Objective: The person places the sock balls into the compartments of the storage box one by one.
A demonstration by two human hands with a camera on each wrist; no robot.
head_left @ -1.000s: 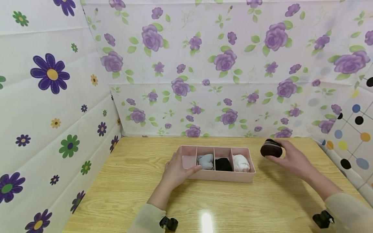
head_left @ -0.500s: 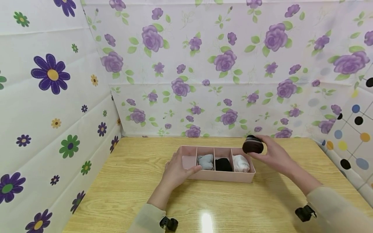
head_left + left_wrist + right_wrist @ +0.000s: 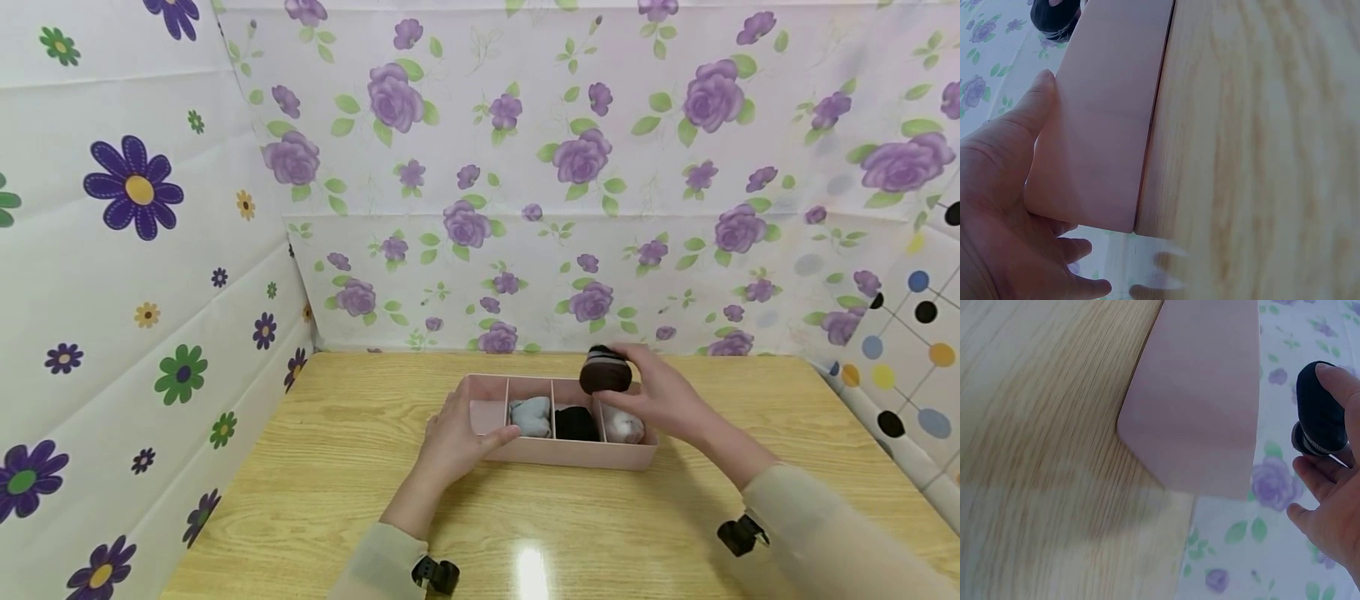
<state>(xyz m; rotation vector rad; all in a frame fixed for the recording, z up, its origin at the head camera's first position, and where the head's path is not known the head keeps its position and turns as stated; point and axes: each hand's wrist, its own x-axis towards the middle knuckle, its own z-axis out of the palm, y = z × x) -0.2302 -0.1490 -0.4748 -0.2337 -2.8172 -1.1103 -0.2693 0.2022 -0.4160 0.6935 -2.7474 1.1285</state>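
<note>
A pink divided box [image 3: 564,453] stands on the wooden table. My left hand [image 3: 452,442] holds its left end, thumb over the front rim. My right hand [image 3: 666,398] pinches a dark brown rolled sock [image 3: 604,373] with grey stripes, raised above the right part of the box. In the box lie a grey rolled sock [image 3: 531,417], a black one [image 3: 576,424] and a white one [image 3: 622,426], each in its own compartment. The leftmost compartment shows its bare floor. The right wrist view has the dark sock [image 3: 1321,406] between thumb and fingers, off the box.
The wooden table [image 3: 360,517] reaches back to a flowered cloth wall [image 3: 495,167]. Another patterned cloth [image 3: 150,292] hangs at the left, and a dotted one [image 3: 911,350] at the right.
My right hand has carried the dark rolled sock leftward, from right of the box to above its right compartments. My left hand and the box have stayed in place.
</note>
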